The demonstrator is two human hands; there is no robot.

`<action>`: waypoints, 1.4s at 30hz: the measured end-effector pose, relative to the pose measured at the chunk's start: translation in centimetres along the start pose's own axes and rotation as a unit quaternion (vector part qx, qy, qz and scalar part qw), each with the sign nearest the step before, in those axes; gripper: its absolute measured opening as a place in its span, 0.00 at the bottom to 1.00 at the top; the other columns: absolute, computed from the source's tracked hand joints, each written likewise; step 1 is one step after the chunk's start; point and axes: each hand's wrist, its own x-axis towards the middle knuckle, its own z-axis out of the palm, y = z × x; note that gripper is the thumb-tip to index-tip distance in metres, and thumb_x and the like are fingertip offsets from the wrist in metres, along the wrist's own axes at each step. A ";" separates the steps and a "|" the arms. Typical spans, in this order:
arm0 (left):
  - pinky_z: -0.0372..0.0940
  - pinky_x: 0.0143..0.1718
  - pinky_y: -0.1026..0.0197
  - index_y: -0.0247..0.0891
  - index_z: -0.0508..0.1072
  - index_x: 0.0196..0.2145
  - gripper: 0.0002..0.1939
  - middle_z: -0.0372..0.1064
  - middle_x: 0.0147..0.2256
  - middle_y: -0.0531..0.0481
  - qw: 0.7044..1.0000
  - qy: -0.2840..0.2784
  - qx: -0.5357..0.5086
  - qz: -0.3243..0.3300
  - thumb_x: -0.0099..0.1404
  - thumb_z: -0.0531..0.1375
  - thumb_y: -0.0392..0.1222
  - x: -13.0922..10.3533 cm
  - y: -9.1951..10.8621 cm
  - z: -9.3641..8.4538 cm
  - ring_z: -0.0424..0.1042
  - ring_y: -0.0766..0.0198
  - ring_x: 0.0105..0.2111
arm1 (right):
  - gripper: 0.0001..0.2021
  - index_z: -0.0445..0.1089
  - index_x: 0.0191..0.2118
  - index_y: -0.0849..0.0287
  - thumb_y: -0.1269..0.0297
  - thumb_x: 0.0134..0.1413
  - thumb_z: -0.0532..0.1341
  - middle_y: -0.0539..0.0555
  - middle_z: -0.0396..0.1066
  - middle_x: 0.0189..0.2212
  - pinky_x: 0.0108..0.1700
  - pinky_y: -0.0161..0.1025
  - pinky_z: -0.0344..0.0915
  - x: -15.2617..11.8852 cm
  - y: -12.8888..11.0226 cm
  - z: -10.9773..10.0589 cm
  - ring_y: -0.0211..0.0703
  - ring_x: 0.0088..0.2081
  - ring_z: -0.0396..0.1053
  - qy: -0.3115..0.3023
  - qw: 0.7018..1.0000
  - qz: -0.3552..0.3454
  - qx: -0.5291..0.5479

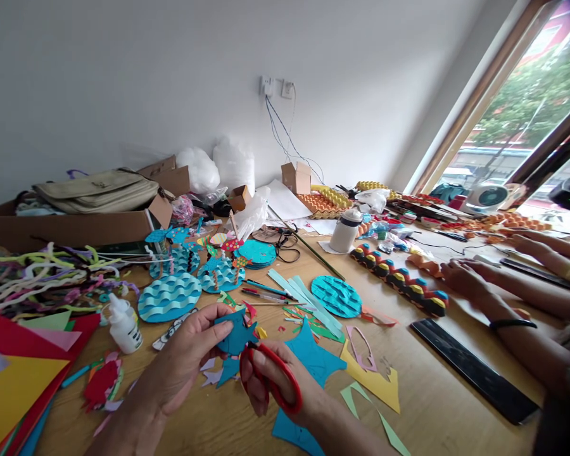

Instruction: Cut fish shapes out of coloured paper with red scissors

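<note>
My left hand pinches a blue paper cutout with a jagged right edge, thumb on top. Wrapped through red-handled scissors, my right hand brings them up against the cutout's lower right side; the blades are mostly hidden. Below lie a small blue scrap and pale purple snippets. Just right of the hands rests a larger blue paper remnant with pointed edges. Yellow paper with a cut edge and a green offcut lie farther right.
Left are a white glue bottle, coloured paper sheets and fuzzy stems. Blue wavy discs and pens lie ahead. A white bottle stands behind. Another person's hands are at right, near a black strip.
</note>
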 end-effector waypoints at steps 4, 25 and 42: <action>0.60 0.26 0.70 0.40 0.73 0.33 0.06 0.70 0.26 0.56 1.000 -0.025 -0.012 -0.005 0.57 0.61 0.43 0.2 -0.3 -0.4 0.63 0.71 0.24 | 0.26 0.65 0.27 0.65 0.40 0.45 0.56 0.45 0.59 0.11 0.19 0.28 0.54 0.0 0.3 -0.1 0.30 0.13 0.58 -0.004 1.000 -0.006 0.014; 0.57 0.25 0.69 0.38 0.69 0.29 0.07 0.65 0.22 0.58 0.999 -0.002 0.049 0.008 0.55 0.61 0.45 0.3 -0.2 0.6 0.59 0.71 0.23 | 0.24 0.64 0.25 0.65 0.44 0.47 0.58 0.45 0.58 0.09 0.15 0.27 0.54 -0.1 1.2 0.0 0.29 0.11 0.56 0.011 0.999 -0.007 0.039; 0.57 0.23 0.68 0.39 0.67 0.26 0.08 0.62 0.21 0.58 0.997 0.014 0.078 0.025 0.55 0.59 0.45 0.2 -0.7 1.2 0.58 0.70 0.22 | 0.23 0.64 0.26 0.64 0.44 0.48 0.58 0.44 0.57 0.10 0.14 0.25 0.53 0.0 2.0 0.4 0.28 0.11 0.57 0.041 0.999 -0.021 0.027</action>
